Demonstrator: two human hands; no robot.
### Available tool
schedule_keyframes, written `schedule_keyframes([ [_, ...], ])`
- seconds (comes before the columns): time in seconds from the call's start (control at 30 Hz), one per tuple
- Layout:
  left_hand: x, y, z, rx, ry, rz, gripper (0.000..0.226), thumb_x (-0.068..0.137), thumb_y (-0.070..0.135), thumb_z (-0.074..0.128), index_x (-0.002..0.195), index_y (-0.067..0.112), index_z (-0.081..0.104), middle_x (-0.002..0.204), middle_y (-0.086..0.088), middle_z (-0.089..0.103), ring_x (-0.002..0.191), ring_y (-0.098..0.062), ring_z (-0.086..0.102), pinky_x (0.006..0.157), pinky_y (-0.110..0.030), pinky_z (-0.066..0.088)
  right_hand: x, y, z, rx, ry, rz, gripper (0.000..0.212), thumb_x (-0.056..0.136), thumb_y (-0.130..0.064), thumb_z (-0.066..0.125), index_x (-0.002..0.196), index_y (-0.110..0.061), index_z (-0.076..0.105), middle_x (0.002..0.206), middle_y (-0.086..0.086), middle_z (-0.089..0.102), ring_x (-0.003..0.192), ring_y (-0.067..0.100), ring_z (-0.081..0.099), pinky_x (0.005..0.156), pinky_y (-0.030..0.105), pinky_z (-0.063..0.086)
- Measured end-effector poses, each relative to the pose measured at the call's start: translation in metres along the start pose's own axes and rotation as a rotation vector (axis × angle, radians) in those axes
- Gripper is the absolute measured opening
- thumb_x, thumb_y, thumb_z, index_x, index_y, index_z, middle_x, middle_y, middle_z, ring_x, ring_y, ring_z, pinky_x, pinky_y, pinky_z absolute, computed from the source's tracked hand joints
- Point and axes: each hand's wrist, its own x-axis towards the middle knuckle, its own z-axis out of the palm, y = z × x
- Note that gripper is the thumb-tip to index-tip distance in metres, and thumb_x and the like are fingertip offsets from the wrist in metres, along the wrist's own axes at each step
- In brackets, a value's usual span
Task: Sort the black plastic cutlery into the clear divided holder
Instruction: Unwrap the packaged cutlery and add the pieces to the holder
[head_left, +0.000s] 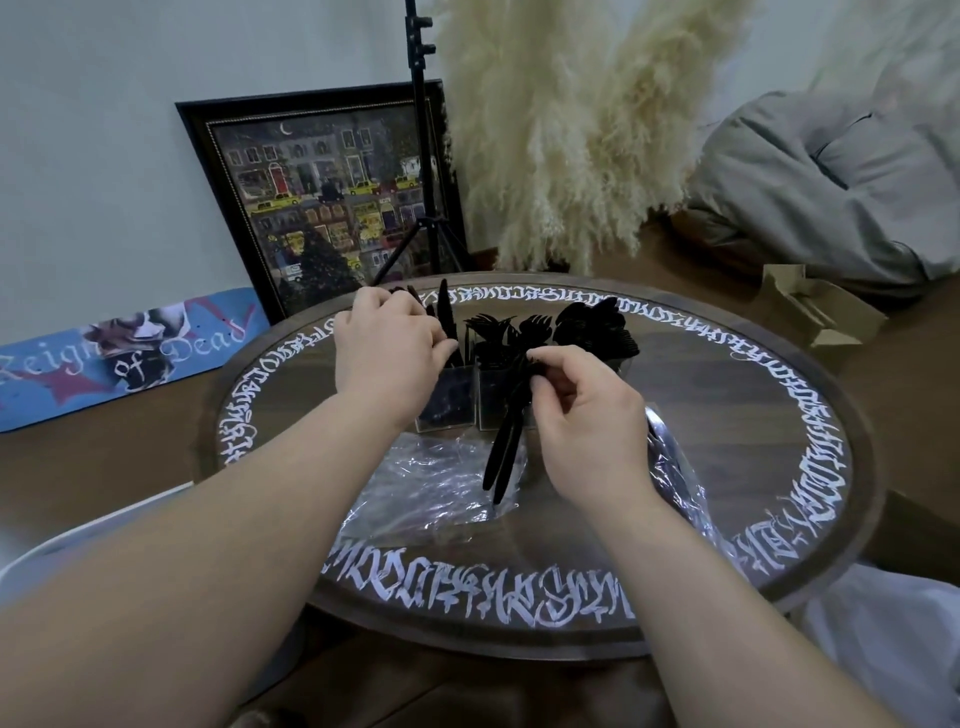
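Both hands hover over the holder (457, 400) on the surface (727, 415); the left hand (384, 358) curls round knives (444, 312) in its leftmost slot; the right hand (587, 415) pinches a bundle of cutlery (504, 452), handles hanging toward the plastic wrap (426, 488).

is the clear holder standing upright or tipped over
Upright. The clear holder stands on the table, and the forks in it stick up out of its open top.
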Motion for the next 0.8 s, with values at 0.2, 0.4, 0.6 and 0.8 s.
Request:
schedule_keyframes([
  [0.2, -0.019, 0.003, 0.003, -0.223, 0.253, 0.127, 0.021, 0.088, 0.037, 0.061, 0.096, 0.02, 0.07, 0.105, 0.003, 0.06, 0.109, -0.024, 0.046, 0.087, -0.04, 0.036, 0.003, -0.005, 0.002, 0.037, -0.037, 0.086, 0.021, 0.09, -0.011, 0.059, 0.09, -0.032, 0.056, 0.08, -0.019, 0.061, 0.078, 0.001, 0.059, 0.077, 0.023, 0.05],
  [0.4, -0.053, 0.015, -0.01, -0.555, -0.071, 0.214, 0.032, 0.093, 0.019, 0.056, 0.124, 0.024, 0.062, 0.112, 0.011, 0.067, 0.102, -0.004, 0.06, 0.092, -0.022, 0.046, 0.0, -0.007, 0.004, 0.051, -0.11, 0.119, 0.021, 0.088, -0.011, 0.061, 0.085, -0.031, 0.062, 0.075, -0.018, 0.064, 0.076, 0.0, 0.06, 0.074, 0.022, 0.051],
  [0.6, -0.049, 0.015, -0.028, -0.577, -0.028, 0.184, 0.011, 0.086, 0.016, 0.066, 0.094, 0.02, 0.073, 0.073, 0.02, 0.062, 0.067, 0.008, 0.058, 0.069, -0.009, 0.045, -0.002, -0.005, -0.004, 0.076, -0.093, 0.105, 0.033, 0.087, -0.009, 0.064, 0.076, -0.04, 0.06, 0.073, -0.022, 0.065, 0.075, -0.004, 0.062, 0.073, 0.018, 0.05],
  [0.8, -0.007, 0.011, -0.078, -0.484, 0.383, 0.099, 0.008, 0.085, 0.018, 0.064, 0.089, 0.016, 0.071, 0.074, 0.013, 0.059, 0.068, -0.007, 0.057, 0.072, -0.023, 0.049, -0.001, -0.003, -0.015, 0.103, -0.048, 0.158, 0.032, 0.088, -0.011, 0.063, 0.078, -0.041, 0.058, 0.074, -0.019, 0.065, 0.075, -0.004, 0.06, 0.071, 0.013, 0.046],
])
